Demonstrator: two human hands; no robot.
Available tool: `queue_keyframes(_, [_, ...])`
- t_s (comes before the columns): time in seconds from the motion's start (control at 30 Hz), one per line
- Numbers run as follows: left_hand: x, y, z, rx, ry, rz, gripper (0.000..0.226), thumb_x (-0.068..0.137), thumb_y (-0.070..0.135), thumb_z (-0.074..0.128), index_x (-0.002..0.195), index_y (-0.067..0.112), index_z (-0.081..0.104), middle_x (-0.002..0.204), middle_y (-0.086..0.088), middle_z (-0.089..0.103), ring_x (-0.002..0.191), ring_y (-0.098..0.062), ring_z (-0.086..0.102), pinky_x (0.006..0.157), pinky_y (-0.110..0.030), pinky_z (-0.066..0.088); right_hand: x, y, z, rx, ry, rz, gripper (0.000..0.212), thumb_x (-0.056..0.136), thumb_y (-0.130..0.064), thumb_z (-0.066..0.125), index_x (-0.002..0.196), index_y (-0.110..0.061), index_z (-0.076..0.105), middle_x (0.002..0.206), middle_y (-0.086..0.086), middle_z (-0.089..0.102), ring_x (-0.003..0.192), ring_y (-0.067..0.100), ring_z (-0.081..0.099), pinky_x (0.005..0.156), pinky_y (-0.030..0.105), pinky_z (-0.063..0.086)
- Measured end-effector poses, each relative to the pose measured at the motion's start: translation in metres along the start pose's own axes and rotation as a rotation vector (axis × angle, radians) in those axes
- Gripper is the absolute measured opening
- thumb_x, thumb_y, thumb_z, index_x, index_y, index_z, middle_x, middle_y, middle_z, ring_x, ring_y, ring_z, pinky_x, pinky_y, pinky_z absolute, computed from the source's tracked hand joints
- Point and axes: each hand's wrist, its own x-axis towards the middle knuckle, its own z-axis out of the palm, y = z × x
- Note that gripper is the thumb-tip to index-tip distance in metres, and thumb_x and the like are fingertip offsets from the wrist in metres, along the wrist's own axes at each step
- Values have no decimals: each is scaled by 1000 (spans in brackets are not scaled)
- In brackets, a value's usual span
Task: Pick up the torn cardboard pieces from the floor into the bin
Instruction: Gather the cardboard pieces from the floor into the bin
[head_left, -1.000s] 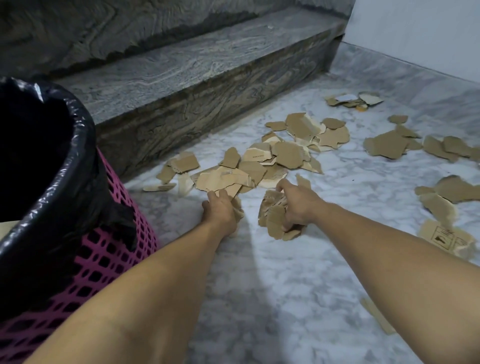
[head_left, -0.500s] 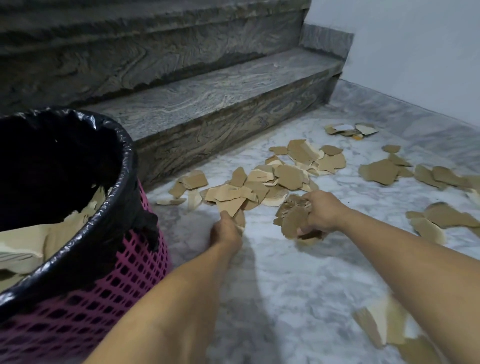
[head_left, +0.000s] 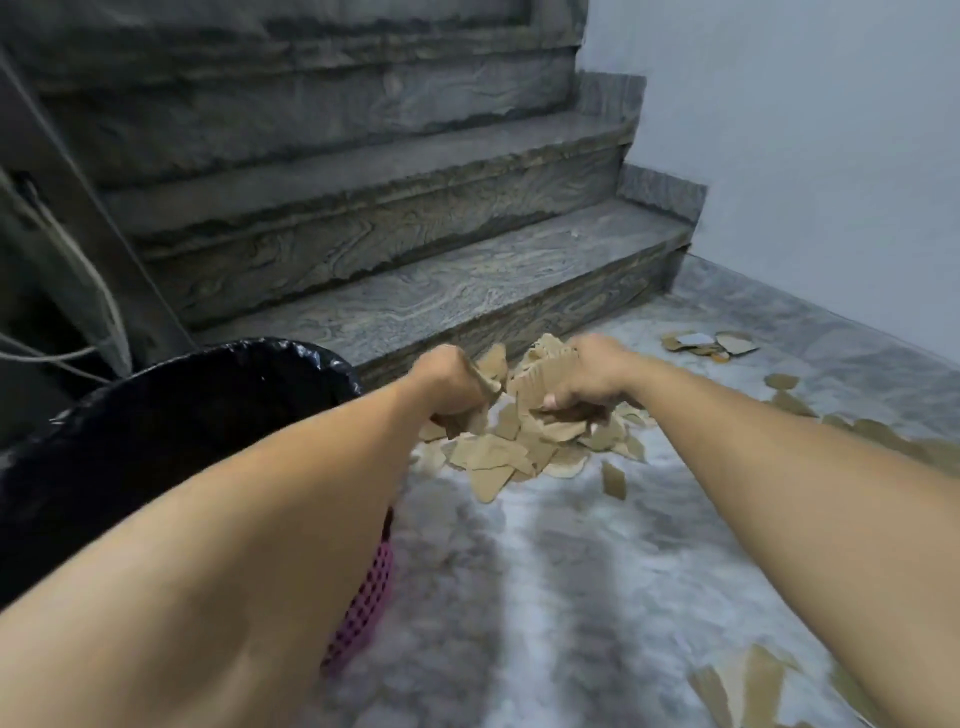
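My left hand (head_left: 449, 382) is closed around a few torn brown cardboard pieces, raised above the floor just right of the bin. My right hand (head_left: 587, 376) grips a larger bunch of cardboard pieces (head_left: 540, 374) beside it. Below both hands a heap of cardboard pieces (head_left: 498, 457) lies on the marble floor. The bin (head_left: 363, 613) is a pink mesh basket lined with a black bag (head_left: 208, 395), at lower left, partly hidden by my left forearm.
Grey stone stairs (head_left: 415, 291) rise behind the pile. More cardboard scraps lie near the wall (head_left: 711, 343), along the right (head_left: 883, 431) and at bottom right (head_left: 753, 680). A pale wall (head_left: 805, 156) bounds the right side. Cords hang at far left (head_left: 93, 291).
Both hands have lifted off the floor with their cardboard handfuls and come closer together. The view has tilted up, showing more stairs, and the bin's inside is now out of sight.
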Motion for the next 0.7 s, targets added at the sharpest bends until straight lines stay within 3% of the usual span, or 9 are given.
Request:
queue_keyframes(0.13, [-29,-28,-94,34,158,-124,30,78,27,72,101,8,74,101,-12,72,92,-26,70,79,-36,59,-9,-85,-25,73,-74,-122,37,71,-20,87,98,-7,65,96,10,68,81,22,66,56,26,49])
queue_keyframes(0.23, [-58,-72,-143,27,131,-275,30,74,21,76,101,7,72,95,-14,73,86,-29,72,73,-38,60,-18,-148,-9,35,-85,-243,54,70,-31,87,111,-2,68,111,13,70,104,29,65,76,31,50])
queue_keyframes(0.33, [-84,-115,-164,26,104,-410,30,71,19,78,95,2,70,87,-18,72,70,-31,71,59,-36,58,-23,-190,32,65,-167,-284,59,68,-36,88,109,1,68,113,15,71,107,31,66,92,39,52])
queue_keyframes(0.43, [-98,-148,-169,49,59,-481,37,72,27,80,97,3,69,91,-16,71,77,-30,70,69,-41,61,-19,-212,72,75,-220,-284,58,63,-50,87,86,-3,62,80,11,67,77,29,70,71,39,60])
queue_keyframes(0.47, [-104,-155,-170,66,40,-497,40,72,29,80,99,3,67,92,-16,70,79,-30,69,70,-41,61,-17,-216,81,102,-243,-273,59,65,-50,86,88,-2,60,80,12,65,72,28,70,69,43,62])
queue_keyframes(0.57, [-117,-172,-169,96,26,-504,42,75,34,80,100,4,64,95,-14,67,81,-29,67,60,-34,56,-17,-225,93,84,-293,-242,65,76,-42,81,117,1,55,106,19,67,88,34,72,75,51,61])
queue_keyframes(0.7, [-120,-174,-161,-12,81,-481,37,75,32,80,95,3,68,85,-15,70,80,-30,69,71,-40,61,-4,-218,78,78,-221,-253,40,81,-30,79,107,-3,63,100,17,71,86,29,74,73,49,62])
